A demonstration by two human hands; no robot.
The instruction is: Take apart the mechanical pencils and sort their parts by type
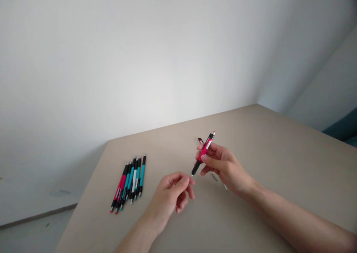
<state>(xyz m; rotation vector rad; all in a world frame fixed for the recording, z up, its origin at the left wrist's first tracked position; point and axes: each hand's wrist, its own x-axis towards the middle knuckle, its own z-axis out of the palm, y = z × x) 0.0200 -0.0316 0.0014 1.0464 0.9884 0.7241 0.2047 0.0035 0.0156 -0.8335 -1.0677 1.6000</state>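
A red and black click pen is held slanted above the table in my right hand, between thumb and fingers. Its black grip end points down and left, with a small pale tip at the end. Just left of that tip, my left hand is closed with thumb and index finger pinched together. Whatever the pinch may contain is too small or hidden to name. Behind my right fingers, the dark end of another object shows, its rest covered by the hand.
Several click pens in red, teal and white with black parts lie side by side at the left of the beige table. A small dark piece and a pale piece lie under my right hand. A white wall stands behind.
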